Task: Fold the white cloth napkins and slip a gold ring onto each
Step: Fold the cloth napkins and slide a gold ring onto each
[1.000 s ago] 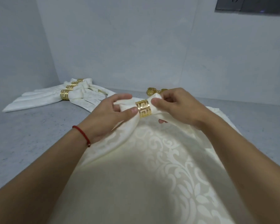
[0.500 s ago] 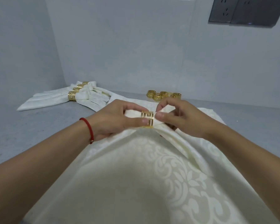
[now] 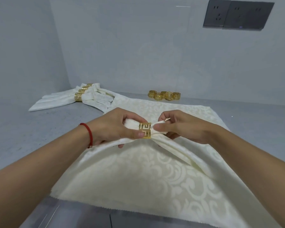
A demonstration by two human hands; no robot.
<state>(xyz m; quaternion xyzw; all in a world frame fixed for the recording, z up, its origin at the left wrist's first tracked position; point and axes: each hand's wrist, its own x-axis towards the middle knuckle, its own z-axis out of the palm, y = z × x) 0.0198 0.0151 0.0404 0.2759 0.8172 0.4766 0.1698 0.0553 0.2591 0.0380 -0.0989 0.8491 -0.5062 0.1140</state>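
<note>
Far left on the grey table (image 3: 31, 129) lies a pile of ringed napkins (image 3: 76, 99). At centre, the left hand (image 3: 115, 129) grips the gathered white napkin (image 3: 138, 170) and pinches its gold ring (image 3: 145, 130); the right hand (image 3: 181, 127) pinches the napkin's tip. Spare rings (image 3: 164, 95) sit far behind; wall sockets (image 3: 237, 14) are upper right.

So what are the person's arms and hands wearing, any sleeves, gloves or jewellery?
Both forearms are bare, with no sleeves in view, and neither the left hand nor the right hand is gloved. The only thing worn is a thin red cord bracelet around the left wrist. No rings or watch show.
</note>
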